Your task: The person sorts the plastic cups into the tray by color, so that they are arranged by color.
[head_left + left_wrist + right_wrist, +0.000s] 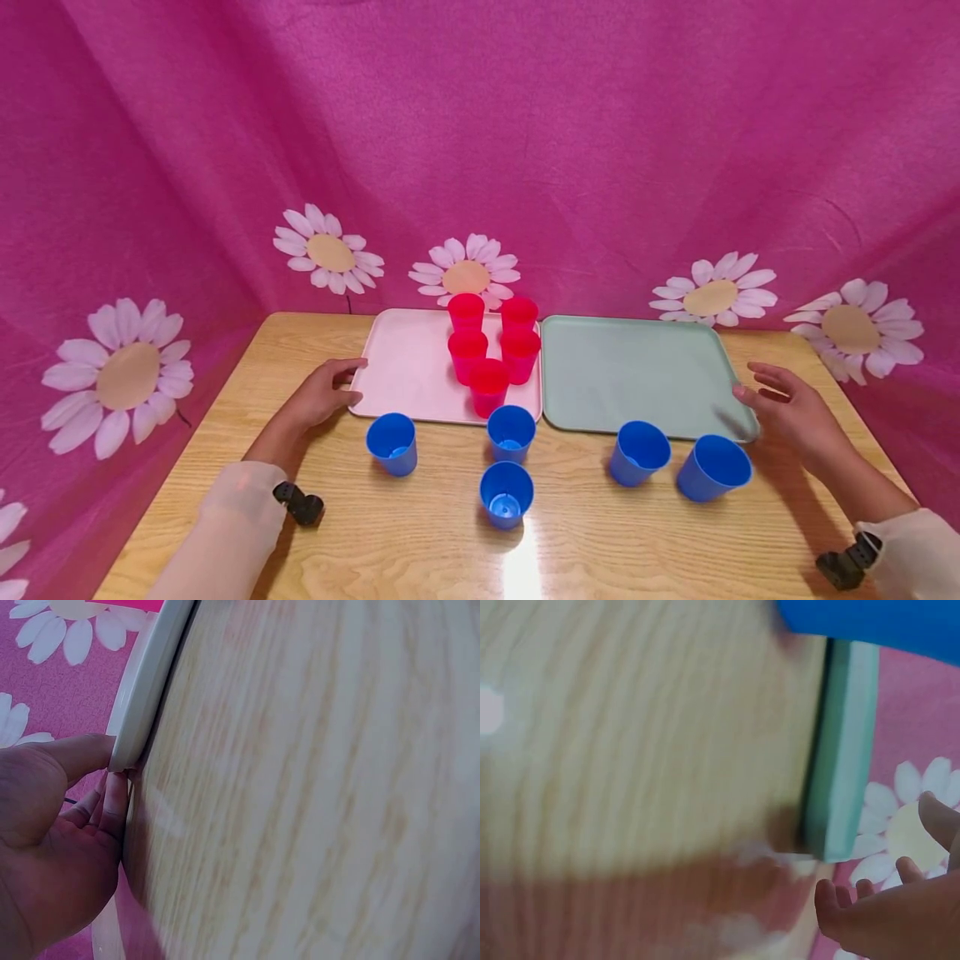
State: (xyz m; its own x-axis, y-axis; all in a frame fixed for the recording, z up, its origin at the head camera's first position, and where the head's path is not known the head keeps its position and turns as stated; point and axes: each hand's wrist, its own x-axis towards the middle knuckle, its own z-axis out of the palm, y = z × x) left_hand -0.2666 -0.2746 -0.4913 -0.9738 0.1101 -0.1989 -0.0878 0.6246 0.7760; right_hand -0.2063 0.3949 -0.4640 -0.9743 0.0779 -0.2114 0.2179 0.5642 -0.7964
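One pink tray (411, 367) — its edge touching the left fingers (348, 364).

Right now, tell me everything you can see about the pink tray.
The pink tray is pale, plastic-looking and rectangular, with rounded corners and a low raised rim. It lies flat on the table, left of the green tray. Five red cups stand toward its right; the left hand touches its left edge.

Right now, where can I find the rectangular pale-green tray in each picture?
Head: rectangular pale-green tray right of centre, beside the rectangular pale-pink tray.
Left wrist: it isn't in this picture.
Right wrist: only part shows, right of centre, just below a round blue cup.
Shared landmark: pink cloth with white daisies, in all three.
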